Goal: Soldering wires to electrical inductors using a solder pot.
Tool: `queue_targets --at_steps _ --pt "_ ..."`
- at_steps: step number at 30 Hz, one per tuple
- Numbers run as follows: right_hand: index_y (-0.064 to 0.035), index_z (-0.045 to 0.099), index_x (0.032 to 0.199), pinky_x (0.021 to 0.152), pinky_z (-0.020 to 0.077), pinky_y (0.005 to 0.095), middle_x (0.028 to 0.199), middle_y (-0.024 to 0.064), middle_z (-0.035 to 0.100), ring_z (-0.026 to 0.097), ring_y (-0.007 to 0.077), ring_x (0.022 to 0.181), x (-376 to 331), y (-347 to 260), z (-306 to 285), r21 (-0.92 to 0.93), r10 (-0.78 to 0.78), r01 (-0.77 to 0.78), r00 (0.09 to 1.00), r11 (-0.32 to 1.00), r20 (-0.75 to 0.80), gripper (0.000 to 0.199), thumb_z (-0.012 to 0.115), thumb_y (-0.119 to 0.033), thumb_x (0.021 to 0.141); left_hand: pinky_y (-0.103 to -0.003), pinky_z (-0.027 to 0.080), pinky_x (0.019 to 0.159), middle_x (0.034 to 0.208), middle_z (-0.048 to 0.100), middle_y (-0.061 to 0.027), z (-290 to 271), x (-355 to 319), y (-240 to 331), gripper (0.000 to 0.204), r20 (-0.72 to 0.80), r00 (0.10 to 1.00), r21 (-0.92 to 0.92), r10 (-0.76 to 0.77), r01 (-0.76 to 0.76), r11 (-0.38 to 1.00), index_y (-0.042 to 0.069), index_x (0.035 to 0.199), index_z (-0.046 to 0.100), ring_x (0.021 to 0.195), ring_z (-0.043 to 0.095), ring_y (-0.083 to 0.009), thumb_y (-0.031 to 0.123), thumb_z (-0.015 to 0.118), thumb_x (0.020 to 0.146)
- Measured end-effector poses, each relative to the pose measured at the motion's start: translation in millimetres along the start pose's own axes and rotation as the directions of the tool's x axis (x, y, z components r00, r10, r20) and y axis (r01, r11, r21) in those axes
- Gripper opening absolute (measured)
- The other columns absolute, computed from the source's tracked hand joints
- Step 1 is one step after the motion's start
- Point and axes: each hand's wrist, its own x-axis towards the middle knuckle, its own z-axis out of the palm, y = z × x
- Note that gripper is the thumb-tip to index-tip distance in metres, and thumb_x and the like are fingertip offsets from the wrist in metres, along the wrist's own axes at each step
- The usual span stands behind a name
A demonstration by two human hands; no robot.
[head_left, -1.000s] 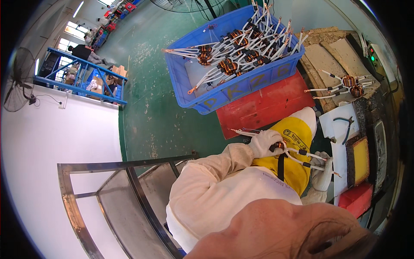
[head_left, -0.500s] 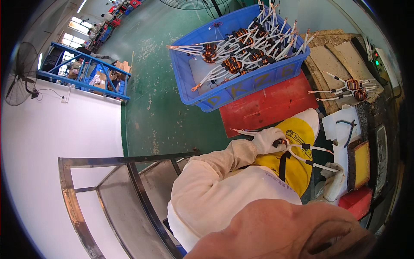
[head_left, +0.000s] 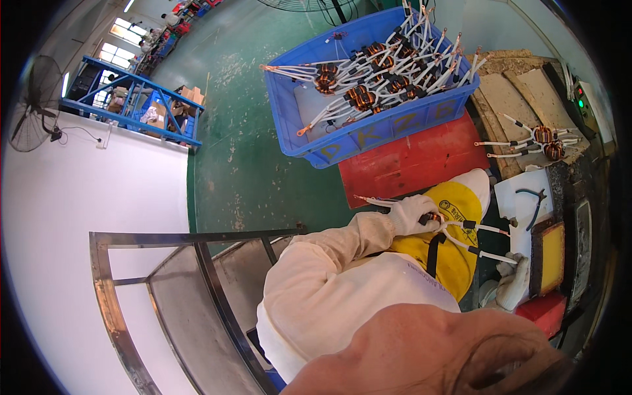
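Observation:
In a pale glove, my left hand [head_left: 411,214] is closed around a copper-wound coil [head_left: 431,218] over my yellow apron [head_left: 454,253]. White leads with black sleeves reach out from the coil on both sides. My right hand [head_left: 515,284], also gloved, is at the end of the lower right white lead [head_left: 494,255], its fingers closed at the tip. The fingertips are small and partly hidden by the glove. The other right-hand lead ends free, just above that hand.
A blue crate [head_left: 306,148] of similar coils stands on a red surface [head_left: 408,158]. Right of it, another coil [head_left: 545,137] lies on a worn board. Pliers [head_left: 534,203], a yellow block in a dark frame [head_left: 552,258] and a red box [head_left: 543,313] sit at the right.
My right hand has shifted slightly, and its fingers now meet the lead's tip. My left hand keeps its hold on the coil. The whole view has moved a little.

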Motion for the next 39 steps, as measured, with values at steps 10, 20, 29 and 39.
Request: queue_targets --at_steps 10,20,29,39 --pt "-0.0020 0.063 0.118 0.073 0.0618 0.0250 0.107 0.0134 0.072 0.071 0.0157 0.083 -3.3 -1.3 3.4 -0.079 -0.169 0.166 0.985 0.983 -0.035 0.030 0.061 -0.030 0.107 -0.044 0.054 0.085 0.103 0.068 -0.0107 -3.3 0.3 5.0 0.033 0.044 0.998 0.021 -0.046 0.045 0.999 0.009 0.099 0.067 0.099 0.065 -0.0339 0.037 0.078 0.085" --pt "-0.0016 0.062 0.117 0.076 0.0621 0.0280 0.106 0.0140 0.069 0.070 0.0187 0.087 10.4 14.7 -15.6 0.210 -0.091 0.058 0.984 0.976 0.152 0.031 0.065 -0.030 0.105 -0.043 0.055 0.086 0.108 0.068 -0.0100 -4.3 -3.3 -0.9 0.033 0.016 1.000 -0.003 -0.015 0.015 1.000 0.008 0.098 0.068 0.101 0.066 -0.0336 0.036 0.078 0.085" --pt "0.0007 0.052 0.142 0.094 0.0571 0.0365 0.129 0.0153 0.063 0.065 0.0236 0.110 9.3 6.6 4.0 0.055 -0.142 0.131 0.887 0.990 0.440 0.059 0.075 -0.030 0.097 -0.041 0.056 0.084 0.108 0.069 -0.0098 0.3 6.2 -6.5 0.027 0.006 1.000 -0.026 -0.015 0.015 1.000 0.008 0.095 0.071 0.099 0.067 -0.0324 0.034 0.075 0.088" --pt "-0.0025 0.048 0.145 0.107 0.0461 0.0368 0.135 0.0104 0.058 0.056 0.0212 0.126 -8.1 37.8 98.7 -0.394 0.040 0.311 0.740 0.865 0.672 0.065 0.075 -0.004 0.087 -0.038 0.059 0.083 0.116 0.072 -0.0055 -40.7 51.5 62.4 0.026 -0.052 0.992 -0.071 0.117 -0.121 0.990 0.008 0.089 0.079 0.100 0.071 -0.0278 0.034 0.072 0.089"
